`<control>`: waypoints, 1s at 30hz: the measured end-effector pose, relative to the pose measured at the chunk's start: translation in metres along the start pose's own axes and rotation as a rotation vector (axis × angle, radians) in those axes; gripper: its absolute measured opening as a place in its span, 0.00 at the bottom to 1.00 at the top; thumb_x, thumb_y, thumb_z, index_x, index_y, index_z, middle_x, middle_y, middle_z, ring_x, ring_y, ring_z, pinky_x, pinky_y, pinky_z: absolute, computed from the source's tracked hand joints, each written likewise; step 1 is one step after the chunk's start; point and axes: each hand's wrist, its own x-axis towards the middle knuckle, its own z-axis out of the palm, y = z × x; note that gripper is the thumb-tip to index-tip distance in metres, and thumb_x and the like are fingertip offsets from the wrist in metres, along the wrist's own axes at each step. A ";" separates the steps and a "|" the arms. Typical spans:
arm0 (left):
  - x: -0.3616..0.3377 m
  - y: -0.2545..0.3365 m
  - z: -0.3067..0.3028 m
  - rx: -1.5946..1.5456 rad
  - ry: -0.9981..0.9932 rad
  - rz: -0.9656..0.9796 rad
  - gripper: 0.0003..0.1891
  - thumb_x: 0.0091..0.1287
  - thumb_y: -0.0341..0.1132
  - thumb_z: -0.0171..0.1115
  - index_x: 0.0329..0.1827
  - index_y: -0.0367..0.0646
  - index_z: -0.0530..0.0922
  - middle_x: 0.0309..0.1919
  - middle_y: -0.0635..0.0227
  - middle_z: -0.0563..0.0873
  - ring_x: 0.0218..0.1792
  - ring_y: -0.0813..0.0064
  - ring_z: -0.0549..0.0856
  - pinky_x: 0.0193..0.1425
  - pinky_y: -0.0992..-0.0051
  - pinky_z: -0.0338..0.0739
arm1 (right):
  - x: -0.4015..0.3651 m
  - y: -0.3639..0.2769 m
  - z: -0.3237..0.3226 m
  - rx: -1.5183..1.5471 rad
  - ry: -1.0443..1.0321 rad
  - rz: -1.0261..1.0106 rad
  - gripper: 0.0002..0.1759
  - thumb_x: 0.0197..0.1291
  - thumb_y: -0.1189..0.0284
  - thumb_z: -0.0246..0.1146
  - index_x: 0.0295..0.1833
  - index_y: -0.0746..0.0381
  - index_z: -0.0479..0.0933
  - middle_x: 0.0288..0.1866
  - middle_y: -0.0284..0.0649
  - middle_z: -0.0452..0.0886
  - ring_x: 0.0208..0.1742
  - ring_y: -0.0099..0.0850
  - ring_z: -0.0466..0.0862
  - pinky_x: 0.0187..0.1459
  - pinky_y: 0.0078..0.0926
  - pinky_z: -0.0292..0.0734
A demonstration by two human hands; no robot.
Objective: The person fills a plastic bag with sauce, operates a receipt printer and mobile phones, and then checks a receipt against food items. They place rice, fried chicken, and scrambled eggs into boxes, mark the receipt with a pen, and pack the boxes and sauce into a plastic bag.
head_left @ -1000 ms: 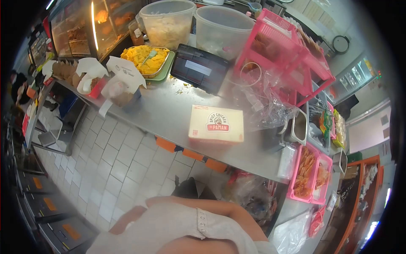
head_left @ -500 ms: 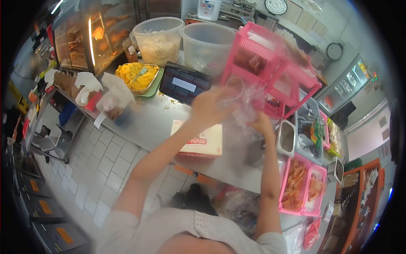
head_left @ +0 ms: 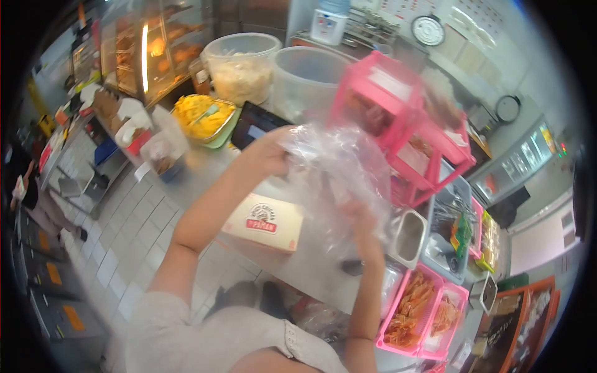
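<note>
A clear plastic bag (head_left: 339,165) is spread between my two hands above the steel counter, its film puffed out and crinkled. My left hand (head_left: 272,154) is closed on the bag's upper left edge. Over on the right side, my right hand (head_left: 362,227) grips the bag lower down, its fingers blurred and partly covered by the film. Just below my left hand, a closed cream cardboard food box (head_left: 262,222) with a red label sits near the counter's front edge.
Pink plastic racks (head_left: 379,90) stand behind the bag. A tablet (head_left: 255,127) and a foil tray of yellow food (head_left: 202,118) lie at the back left, before large tubs (head_left: 239,78). Pink baskets (head_left: 426,311) hold orange-brown packets at right. A person (head_left: 46,199) stands far left.
The bag has opened out wide and come nearer. My left hand has drawn back left, my right hand has moved down, and the view has turned. A person now shows at far left.
</note>
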 end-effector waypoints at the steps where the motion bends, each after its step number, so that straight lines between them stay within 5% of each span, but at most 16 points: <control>1: -0.020 0.014 0.005 -0.021 0.169 -0.023 0.10 0.62 0.31 0.51 0.43 0.37 0.75 0.36 0.57 0.82 0.35 0.69 0.82 0.40 0.71 0.79 | 0.005 0.037 -0.018 0.247 0.445 0.257 0.33 0.66 0.49 0.34 0.63 0.64 0.60 0.63 0.43 0.64 0.65 0.34 0.61 0.65 0.32 0.49; 4: -0.088 0.026 -0.011 0.031 0.234 -0.005 0.13 0.60 0.33 0.53 0.47 0.38 0.72 0.33 0.59 0.81 0.33 0.67 0.82 0.38 0.71 0.78 | 0.056 -0.046 -0.007 -0.698 0.334 0.333 0.33 0.59 0.48 0.51 0.57 0.66 0.68 0.44 0.44 0.75 0.41 0.32 0.75 0.46 0.30 0.69; 6: -0.132 0.021 -0.007 0.484 0.493 0.390 0.18 0.59 0.36 0.53 0.51 0.39 0.68 0.26 0.62 0.79 0.28 0.65 0.80 0.36 0.71 0.75 | 0.111 -0.051 0.025 -0.893 0.223 0.269 0.31 0.57 0.51 0.53 0.58 0.64 0.67 0.47 0.45 0.74 0.44 0.34 0.74 0.49 0.34 0.66; 10: -0.191 0.050 -0.033 0.776 0.881 0.459 0.15 0.60 0.38 0.53 0.47 0.40 0.70 0.36 0.64 0.78 0.38 0.67 0.79 0.43 0.72 0.74 | 0.194 -0.059 0.107 -1.705 -0.113 -0.026 0.33 0.52 0.60 0.60 0.64 0.55 0.62 0.57 0.46 0.70 0.58 0.42 0.68 0.62 0.52 0.57; 14: -0.248 0.076 -0.063 1.042 1.231 0.542 0.14 0.61 0.40 0.54 0.43 0.40 0.72 0.45 0.65 0.77 0.48 0.69 0.78 0.49 0.73 0.72 | 0.209 -0.038 0.165 -1.686 -0.105 -0.282 0.36 0.50 0.59 0.60 0.67 0.42 0.58 0.67 0.39 0.59 0.67 0.45 0.56 0.63 0.62 0.41; 16: -0.295 0.068 -0.075 0.260 0.693 0.565 0.12 0.62 0.39 0.52 0.39 0.40 0.75 0.46 0.66 0.77 0.46 0.71 0.78 0.50 0.72 0.73 | 0.232 0.026 0.156 -1.742 -0.328 -0.485 0.42 0.44 0.55 0.64 0.67 0.33 0.54 0.70 0.34 0.54 0.70 0.41 0.54 0.60 0.69 0.36; 18: -0.303 0.035 -0.106 -0.035 0.447 0.598 0.14 0.63 0.41 0.51 0.41 0.38 0.74 0.44 0.63 0.78 0.45 0.71 0.78 0.48 0.72 0.75 | 0.250 0.017 0.173 -1.671 -0.842 -0.218 0.50 0.34 0.51 0.69 0.67 0.34 0.53 0.69 0.36 0.56 0.70 0.38 0.53 0.62 0.64 0.37; 19: -0.305 0.024 -0.116 -0.321 0.195 0.591 0.16 0.63 0.42 0.50 0.43 0.36 0.73 0.43 0.60 0.79 0.44 0.70 0.79 0.47 0.71 0.76 | 0.255 0.035 0.180 -1.593 -0.885 -0.265 0.52 0.31 0.51 0.71 0.67 0.36 0.54 0.67 0.38 0.60 0.68 0.37 0.58 0.62 0.58 0.43; 20: -0.306 0.023 -0.112 -0.324 0.197 0.606 0.16 0.63 0.42 0.50 0.43 0.36 0.73 0.43 0.60 0.79 0.44 0.70 0.79 0.47 0.71 0.76 | 0.255 0.051 0.190 -1.511 -0.933 -0.305 0.54 0.28 0.52 0.73 0.67 0.37 0.56 0.65 0.39 0.64 0.66 0.36 0.62 0.63 0.52 0.49; 21: -0.307 0.020 -0.107 -0.247 0.508 0.685 0.14 0.63 0.40 0.51 0.44 0.37 0.73 0.43 0.61 0.78 0.44 0.71 0.79 0.47 0.73 0.76 | 0.262 0.062 0.194 -1.513 -0.949 -0.313 0.54 0.28 0.52 0.73 0.67 0.37 0.56 0.65 0.39 0.64 0.66 0.36 0.62 0.63 0.52 0.49; 22: -0.309 0.018 -0.104 -0.167 0.823 0.751 0.13 0.63 0.38 0.52 0.44 0.38 0.73 0.43 0.61 0.78 0.45 0.72 0.78 0.47 0.74 0.75 | 0.268 0.068 0.201 -1.147 -1.132 0.141 0.50 0.31 0.54 0.73 0.66 0.40 0.58 0.61 0.40 0.68 0.63 0.37 0.66 0.61 0.45 0.56; 23: -0.317 0.013 -0.116 -0.178 0.832 0.759 0.13 0.63 0.38 0.52 0.44 0.38 0.73 0.43 0.61 0.78 0.45 0.72 0.78 0.47 0.74 0.75 | 0.271 0.075 0.208 -0.734 -1.245 0.578 0.47 0.33 0.56 0.72 0.65 0.43 0.61 0.58 0.42 0.72 0.60 0.38 0.70 0.58 0.38 0.63; 24: -0.329 0.006 -0.137 0.046 0.806 0.796 0.12 0.62 0.36 0.56 0.45 0.41 0.74 0.43 0.63 0.77 0.45 0.72 0.77 0.47 0.73 0.75 | 0.272 0.088 0.210 -0.734 -1.260 0.583 0.47 0.33 0.56 0.72 0.65 0.43 0.61 0.58 0.42 0.72 0.60 0.38 0.70 0.58 0.38 0.63; 26: -0.337 -0.001 -0.152 0.266 0.782 0.836 0.13 0.60 0.34 0.60 0.46 0.44 0.74 0.43 0.64 0.76 0.45 0.72 0.77 0.47 0.71 0.74 | 0.277 0.119 0.211 -1.092 -1.229 0.096 0.43 0.41 0.62 0.68 0.66 0.45 0.58 0.55 0.45 0.74 0.56 0.37 0.74 0.52 0.34 0.69; 29: -0.333 -0.012 -0.161 0.546 1.036 0.773 0.31 0.49 0.26 0.67 0.58 0.53 0.66 0.43 0.63 0.71 0.42 0.67 0.76 0.46 0.70 0.75 | 0.234 0.146 0.224 -1.304 -1.059 0.054 0.41 0.44 0.67 0.65 0.66 0.43 0.56 0.60 0.49 0.69 0.57 0.38 0.73 0.53 0.34 0.68; 30: -0.329 -0.014 -0.167 1.292 1.192 0.577 0.34 0.47 0.27 0.68 0.59 0.53 0.64 0.43 0.61 0.70 0.44 0.64 0.75 0.45 0.69 0.75 | 0.217 0.139 0.234 -1.360 -1.082 0.195 0.41 0.48 0.63 0.61 0.68 0.40 0.51 0.68 0.49 0.57 0.64 0.44 0.65 0.62 0.46 0.58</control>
